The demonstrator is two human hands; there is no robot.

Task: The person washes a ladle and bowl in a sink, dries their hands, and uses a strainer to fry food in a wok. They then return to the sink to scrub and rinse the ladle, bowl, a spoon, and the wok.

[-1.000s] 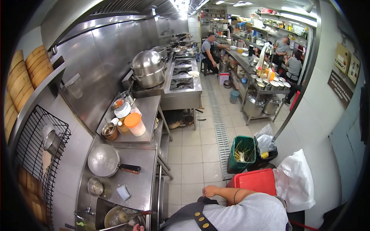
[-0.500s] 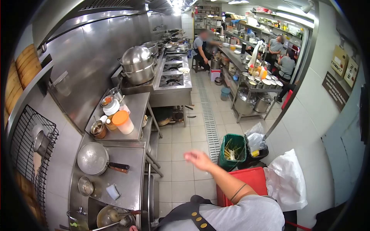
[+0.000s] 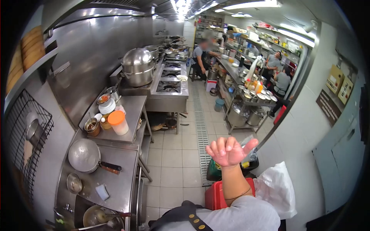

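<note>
My right hand [image 3: 230, 151] is raised in front of me, palm toward the camera. Its fingers are slightly bent and the thumb stands out to the side, with nothing held. Behind it are a green bin [image 3: 213, 171] and a clear plastic bag [image 3: 252, 154], both partly hidden. The red container [image 3: 214, 195] lies below, beside my forearm. My left hand cannot be made out. Near the lower left edge, a wok with a ladle [image 3: 92, 216] rests in the sink area.
At left, a steel counter [image 3: 123, 159] bears a pan [image 3: 84, 155], a small bowl [image 3: 74, 183] and a tub with an orange lid [image 3: 118, 122]. Stoves [image 3: 168, 87] stand ahead. A white bag [image 3: 275, 188] is at right. People work farther back, one on a stool [image 3: 199, 61].
My right hand has come up and to the right, turning its palm toward the camera. The view has shifted, so the counter appears farther left. The fingertip at the bottom edge no longer shows clearly.
</note>
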